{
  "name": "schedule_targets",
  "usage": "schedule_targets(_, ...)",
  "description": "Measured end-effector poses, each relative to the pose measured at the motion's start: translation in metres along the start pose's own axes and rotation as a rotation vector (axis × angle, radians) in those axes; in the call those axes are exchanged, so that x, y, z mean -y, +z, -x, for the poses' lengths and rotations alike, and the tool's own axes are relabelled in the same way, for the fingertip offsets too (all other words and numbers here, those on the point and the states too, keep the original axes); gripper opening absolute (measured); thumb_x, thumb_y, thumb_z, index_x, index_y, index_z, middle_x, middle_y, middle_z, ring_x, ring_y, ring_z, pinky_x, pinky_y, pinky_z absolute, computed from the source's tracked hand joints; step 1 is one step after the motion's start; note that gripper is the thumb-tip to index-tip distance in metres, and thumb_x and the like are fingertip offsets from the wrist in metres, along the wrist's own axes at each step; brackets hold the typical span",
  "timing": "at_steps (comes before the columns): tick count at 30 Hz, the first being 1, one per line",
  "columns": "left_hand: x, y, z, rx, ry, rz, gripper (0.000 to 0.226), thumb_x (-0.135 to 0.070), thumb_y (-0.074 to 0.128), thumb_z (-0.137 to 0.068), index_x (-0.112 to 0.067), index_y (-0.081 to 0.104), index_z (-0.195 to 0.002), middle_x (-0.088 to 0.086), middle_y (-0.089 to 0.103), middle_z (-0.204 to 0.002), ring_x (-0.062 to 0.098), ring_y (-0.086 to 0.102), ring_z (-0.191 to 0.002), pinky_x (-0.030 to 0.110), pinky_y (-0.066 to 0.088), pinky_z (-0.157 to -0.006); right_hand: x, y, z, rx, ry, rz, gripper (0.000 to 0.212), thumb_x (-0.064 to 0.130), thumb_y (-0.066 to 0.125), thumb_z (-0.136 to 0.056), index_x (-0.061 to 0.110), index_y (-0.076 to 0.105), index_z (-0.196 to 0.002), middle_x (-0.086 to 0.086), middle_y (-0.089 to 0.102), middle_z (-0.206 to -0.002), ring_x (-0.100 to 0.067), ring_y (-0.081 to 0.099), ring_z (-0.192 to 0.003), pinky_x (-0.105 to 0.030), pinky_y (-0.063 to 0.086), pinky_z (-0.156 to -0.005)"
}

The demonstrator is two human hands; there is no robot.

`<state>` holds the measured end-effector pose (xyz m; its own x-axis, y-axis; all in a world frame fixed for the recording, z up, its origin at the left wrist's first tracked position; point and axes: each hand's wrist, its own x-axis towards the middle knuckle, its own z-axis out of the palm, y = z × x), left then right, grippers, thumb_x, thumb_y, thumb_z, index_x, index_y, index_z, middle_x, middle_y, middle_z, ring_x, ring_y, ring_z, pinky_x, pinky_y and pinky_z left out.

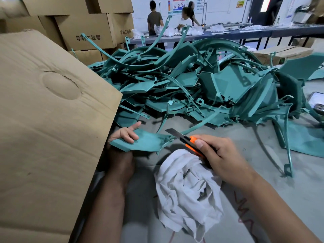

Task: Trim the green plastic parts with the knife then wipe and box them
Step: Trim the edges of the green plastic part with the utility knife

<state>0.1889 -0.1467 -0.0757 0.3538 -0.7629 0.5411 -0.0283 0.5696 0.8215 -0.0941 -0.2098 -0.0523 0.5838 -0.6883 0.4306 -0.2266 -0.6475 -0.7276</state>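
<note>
Right hand (pixel 220 155) is gripping the orange knife (pixel 189 142), thumb on the slider, blade out and pointing far-left toward the green part (pixel 149 142). Left hand (pixel 127 133) is holding that part at its left end, fingers curled over the top face, wrist coming up from under the cardboard flap (pixel 52 111). Part is lying flat-ish just above the tabletop (pixel 263 137), near-centre, long axis running left-right; its right end has a thin sprue/tab sticking out, and the blade is sitting right at that end, touching or nearly so — can't tell which.

Key relation: trim spot is at the part's right end, directly left of the right hand, so the knife hand is the nearer one; left hand is just steadying at the opposite end, well apart from the blade. Looks like the trimming step, w/ wipe and boxing not yet done for this piece.

White rag (pixel 187 190) is bunched up near side, just below the knife hand, prob. for the wipe. Big pile of green parts (pixel 192 81) is lying far side across the tabletop. Cardboard box w/ flap is at left, closest to the left hand. People are standing in the far bkgd.
</note>
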Motion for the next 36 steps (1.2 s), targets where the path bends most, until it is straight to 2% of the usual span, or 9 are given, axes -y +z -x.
schedule_targets(3, 0.008, -0.010, -0.002, -0.102, 0.032, -0.059, 0.011, -0.045, 0.072, -0.084, -0.039, 0.076, -0.075, -0.018, 0.072, -0.076, -0.002, 0.070, -0.094, 0.020, 0.051, -0.099, 0.001, 0.009, 0.001, -0.045, -0.028, 0.080, 0.035, 0.051, 0.042, -0.109, 0.032, 0.071, -0.103, 0.008, 0.068, -0.075, -0.016, 0.060, -0.061, -0.037, 0.049, -0.056)
schedule_targets(6, 0.016, -0.023, -0.007, -0.033, 0.062, -0.088, 0.014, -0.032, 0.071, -0.088, -0.039, 0.073, -0.076, -0.014, 0.074, -0.084, 0.007, 0.067, -0.114, 0.024, 0.046, -0.107, 0.002, 0.019, 0.000, -0.015, -0.028, 0.155, 0.042, 0.058, 0.037, -0.109, 0.032, 0.068, -0.104, 0.008, 0.069, -0.076, -0.017, 0.062, -0.064, -0.043, 0.051, -0.058)
schedule_targets(8, 0.016, -0.021, -0.008, -0.056, 0.083, -0.110, 0.025, -0.016, 0.063, -0.084, -0.037, 0.071, -0.072, -0.010, 0.074, -0.083, 0.012, 0.066, -0.117, 0.023, 0.047, -0.105, 0.001, 0.021, 0.000, 0.005, -0.037, 0.162, 0.043, 0.059, 0.037, -0.109, 0.030, 0.068, -0.104, 0.008, 0.070, -0.077, -0.016, 0.063, -0.066, -0.042, 0.051, -0.059)
schedule_targets(14, 0.006, 0.007, 0.000, -0.246, 0.097, -0.079, 0.030, -0.007, 0.056, -0.074, -0.026, 0.064, -0.053, -0.006, 0.067, -0.064, 0.034, 0.063, -0.112, 0.025, 0.048, -0.098, -0.002, 0.014, 0.000, -0.057, 0.040, 0.302, 0.043, 0.055, 0.036, -0.109, 0.030, 0.064, -0.090, 0.010, 0.062, -0.064, -0.014, 0.056, -0.058, -0.041, 0.047, -0.054)
schedule_targets(16, 0.002, 0.013, 0.001, -0.267, 0.082, -0.075, 0.037, -0.001, 0.047, -0.074, -0.024, 0.063, -0.050, -0.005, 0.066, -0.062, 0.030, 0.063, -0.113, 0.025, 0.048, -0.096, 0.002, 0.017, 0.001, -0.053, 0.028, 0.269, 0.039, 0.053, 0.037, -0.109, 0.032, 0.065, -0.092, 0.012, 0.062, -0.064, -0.013, 0.057, -0.057, -0.041, 0.049, -0.054)
schedule_targets(19, -0.002, 0.017, 0.002, -0.262, 0.096, -0.085, 0.040, 0.000, 0.045, -0.074, -0.025, 0.064, -0.049, -0.006, 0.066, -0.061, 0.026, 0.064, -0.112, 0.025, 0.047, -0.096, 0.008, 0.022, 0.002, -0.030, 0.000, 0.256, 0.043, 0.057, 0.034, -0.107, 0.031, 0.067, -0.097, 0.015, 0.061, -0.065, -0.012, 0.056, -0.057, -0.040, 0.047, -0.054)
schedule_targets(25, -0.004, 0.016, 0.000, -0.282, 0.130, -0.093, 0.035, -0.003, 0.051, -0.071, -0.026, 0.066, -0.051, -0.009, 0.066, -0.060, 0.035, 0.061, -0.101, 0.034, 0.045, -0.102, -0.002, 0.017, 0.001, -0.101, 0.051, 0.411, 0.047, 0.060, 0.028, -0.108, 0.031, 0.061, -0.090, 0.010, 0.060, -0.061, -0.012, 0.054, -0.055, -0.038, 0.045, -0.053)
schedule_targets(31, -0.009, 0.019, 0.001, -0.305, 0.065, -0.092, 0.038, 0.000, 0.045, -0.071, -0.022, 0.062, -0.045, -0.009, 0.067, -0.057, 0.018, 0.066, -0.102, 0.026, 0.048, -0.098, 0.000, 0.023, 0.002, -0.119, 0.014, 0.477, 0.048, 0.063, 0.023, -0.106, 0.034, 0.061, -0.100, 0.011, 0.063, -0.065, -0.012, 0.058, -0.058, -0.039, 0.049, -0.053)
schedule_targets(36, -0.017, 0.037, 0.003, -0.431, 0.016, -0.084, 0.017, -0.001, 0.042, -0.067, -0.013, 0.054, -0.064, -0.007, 0.067, -0.056, 0.026, 0.066, -0.096, 0.020, 0.051, -0.088, 0.005, 0.022, 0.004, -0.281, 0.008, 0.500, 0.044, 0.055, 0.026, -0.109, 0.031, 0.062, -0.100, 0.007, 0.060, -0.059, -0.016, 0.055, -0.052, -0.040, 0.049, -0.050)
